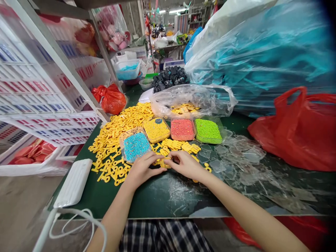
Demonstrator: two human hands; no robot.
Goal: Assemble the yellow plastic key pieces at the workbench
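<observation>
Both my hands come together over the green table, at the front of the yellow plastic pieces. My left hand (143, 168) has its thumb and fingers closed around a small yellow plastic piece (165, 163). From the other side, the thumb and fingertips of my right hand (187, 163) pinch at the same piece; its exact shape is partly hidden. Just beyond my left hand stands a clear tray of blue beads (136, 145). Behind are trays of yellow beads (156, 130), red beads (182, 129) and green beads (208, 131). Flat yellow pieces (172, 144) lie between trays and hands.
A heap of yellow pieces (112, 140) spreads left. Clear plastic scraps (241, 157) cover the right, beside a red bag (296, 129). A white power strip (75, 182) lies at the left edge. Black parts (169, 77) and a big bag of blue material (262, 59) stand behind.
</observation>
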